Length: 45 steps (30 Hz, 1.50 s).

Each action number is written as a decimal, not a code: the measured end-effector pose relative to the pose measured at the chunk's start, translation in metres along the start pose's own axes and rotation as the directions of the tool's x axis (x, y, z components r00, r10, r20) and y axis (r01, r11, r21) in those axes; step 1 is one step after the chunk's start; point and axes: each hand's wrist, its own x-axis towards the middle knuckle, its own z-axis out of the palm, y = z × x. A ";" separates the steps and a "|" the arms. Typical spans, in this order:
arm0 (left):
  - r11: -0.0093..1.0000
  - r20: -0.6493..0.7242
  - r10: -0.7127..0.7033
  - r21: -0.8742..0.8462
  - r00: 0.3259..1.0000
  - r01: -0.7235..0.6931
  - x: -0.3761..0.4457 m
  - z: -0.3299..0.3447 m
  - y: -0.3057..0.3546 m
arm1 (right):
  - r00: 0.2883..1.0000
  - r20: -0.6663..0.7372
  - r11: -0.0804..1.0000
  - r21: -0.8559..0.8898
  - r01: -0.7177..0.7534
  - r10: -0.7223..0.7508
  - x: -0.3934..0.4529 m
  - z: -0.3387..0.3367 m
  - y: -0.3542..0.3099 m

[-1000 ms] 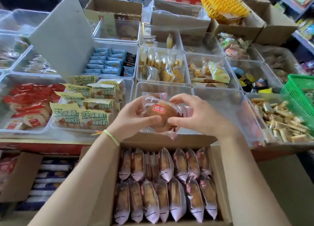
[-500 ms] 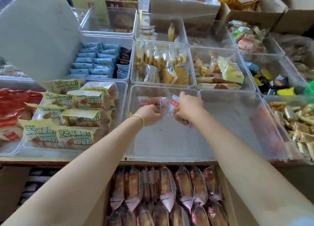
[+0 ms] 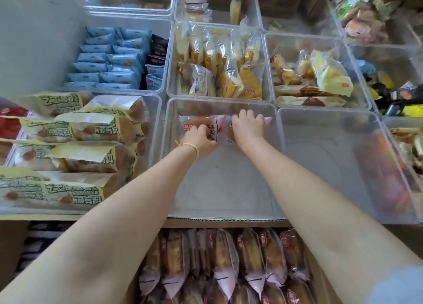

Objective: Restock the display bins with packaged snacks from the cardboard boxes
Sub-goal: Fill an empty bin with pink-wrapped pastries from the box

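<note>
At the far end of the clear bin, two snack packets are gripped: one under the left hand, its neighbour under the right hand.

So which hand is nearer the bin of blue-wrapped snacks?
Left. The left hand sits in the clear bin diagonally below the blue-wrapped snacks; the right hand is farther right in that bin.

Two pink-wrapped pastry packets lie against the clear bin's far wall.
</note>
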 end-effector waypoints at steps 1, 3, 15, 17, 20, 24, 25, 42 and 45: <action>1.000 -0.004 0.002 0.009 1.000 -0.002 0.002 -0.002 -0.001 | 1.000 -0.023 1.000 -0.027 -0.003 0.002 0.002 0.002 -0.002; 1.000 -0.018 0.014 0.018 1.000 -0.014 0.006 -0.003 -0.003 | 0.999 -0.037 0.996 -0.092 0.000 -0.003 0.005 0.005 -0.006; 0.997 0.069 -0.016 0.072 0.998 0.011 -0.010 -0.002 -0.005 | 0.996 0.087 0.968 0.250 0.000 -0.023 -0.010 0.006 0.006; 0.997 0.074 -0.010 0.077 0.997 0.004 -0.020 -0.006 -0.006 | 0.985 0.169 0.946 0.322 -0.029 -0.028 -0.022 -0.005 0.008; 0.998 0.062 0.016 0.066 0.998 -0.020 -0.042 -0.016 -0.003 | 0.972 0.224 0.918 0.395 -0.021 -0.074 -0.048 -0.033 0.012; 0.991 -0.132 0.134 0.023 0.982 -0.132 -0.110 -0.038 0.011 | 0.997 0.011 0.691 0.721 0.046 -0.078 -0.135 -0.096 0.005; 0.988 -0.239 0.149 -0.010 0.960 -0.156 -0.133 -0.041 0.012 | 0.997 -0.059 0.567 0.820 0.077 -0.049 -0.168 -0.108 0.002; 0.913 -0.033 0.030 -0.407 0.999 -0.041 -0.304 0.087 -0.111 | 0.871 0.485 0.827 0.456 -0.329 0.078 -0.355 0.042 -0.096; 0.907 -0.025 0.039 -0.419 0.999 -0.046 -0.312 0.086 -0.115 | 0.893 0.433 0.822 0.460 -0.335 0.121 -0.355 0.060 -0.101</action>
